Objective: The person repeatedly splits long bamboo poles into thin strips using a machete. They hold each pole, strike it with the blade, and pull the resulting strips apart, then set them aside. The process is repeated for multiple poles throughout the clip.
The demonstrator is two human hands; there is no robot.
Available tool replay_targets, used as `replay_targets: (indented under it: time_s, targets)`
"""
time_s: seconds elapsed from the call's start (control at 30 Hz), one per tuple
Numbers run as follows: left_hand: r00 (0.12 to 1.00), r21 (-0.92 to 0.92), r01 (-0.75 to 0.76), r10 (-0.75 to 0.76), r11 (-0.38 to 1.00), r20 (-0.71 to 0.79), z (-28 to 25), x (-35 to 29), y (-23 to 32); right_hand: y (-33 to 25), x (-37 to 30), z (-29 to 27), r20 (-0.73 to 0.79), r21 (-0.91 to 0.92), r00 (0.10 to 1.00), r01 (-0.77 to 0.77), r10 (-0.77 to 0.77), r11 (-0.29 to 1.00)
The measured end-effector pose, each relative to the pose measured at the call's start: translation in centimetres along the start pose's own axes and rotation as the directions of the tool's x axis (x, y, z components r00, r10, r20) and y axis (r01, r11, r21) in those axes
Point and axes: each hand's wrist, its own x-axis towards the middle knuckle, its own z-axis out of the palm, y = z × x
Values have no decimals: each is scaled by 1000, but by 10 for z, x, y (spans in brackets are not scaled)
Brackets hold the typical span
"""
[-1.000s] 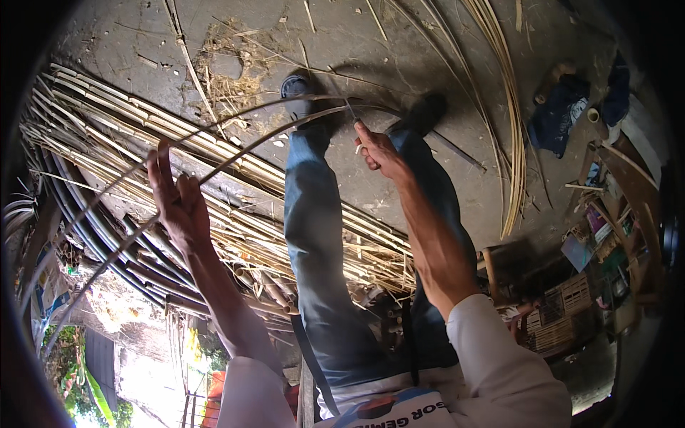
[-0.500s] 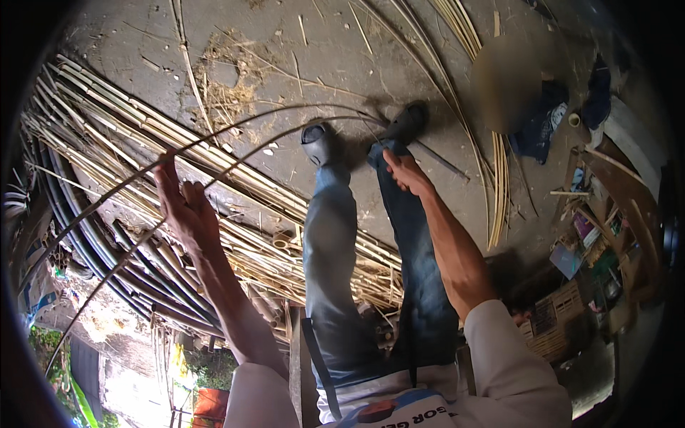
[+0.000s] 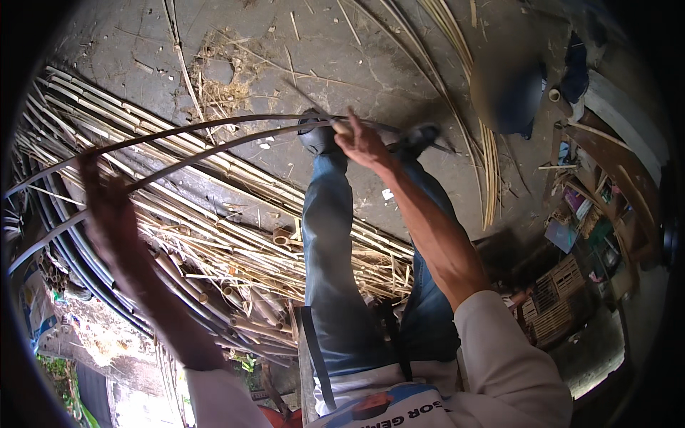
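Note:
My left hand (image 3: 110, 207), blurred and far out to the left, is closed around a long split bamboo pole. Its two dark strips, an upper strip (image 3: 193, 128) and a lower strip (image 3: 203, 155), spread apart at that hand. They arc rightward and come together near my feet. Beside that meeting point my right hand (image 3: 365, 148) is closed on a knife (image 3: 314, 102) with a thin blade pointing up and left. Only a bit of its pale handle shows. The blade crosses close to the strips; whether it touches them I cannot tell.
Piles of split bamboo (image 3: 164, 171) lie from the left to behind my legs, beside bent dark poles (image 3: 93, 260). More strips (image 3: 489, 182) rest on the floor at right. A woven crate (image 3: 553, 303) and clutter stand at far right. My shoes (image 3: 317, 135) are near the strips.
My left hand has moved left and the strips have shifted that way. My right hand has moved left and slightly up, and the knife blade now points up and left.

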Motion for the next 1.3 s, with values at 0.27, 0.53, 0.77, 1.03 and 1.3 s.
replay_targets:
  time_s: [0.27, 0.53, 0.77, 1.03, 1.3]
  targets:
    - [923, -99, -251, 269, 963, 275, -135, 115, 165, -174, -11, -62, 104, 94, 924, 358, -367, 929]
    - [919, -376, 320, -188, 870, 348, -2, -32, -51, -203, -1, -65, 48, 60, 953, 297, -300, 953]
    - [976, -233, 126, -78, 964, 204, 41, -25, -108, -198, -1, -46, -214, 95, 903, 398, -372, 912]
    - [965, -466, 192, -79, 864, 251, 45, -53, -115, -134, -39, -57, -100, 138, 976, 206, -193, 969]
    - [988, -440, 153, -129, 885, 84, 46, -109, -114, -17, -55, -4, 23, 269, 998, -60, 56, 961]
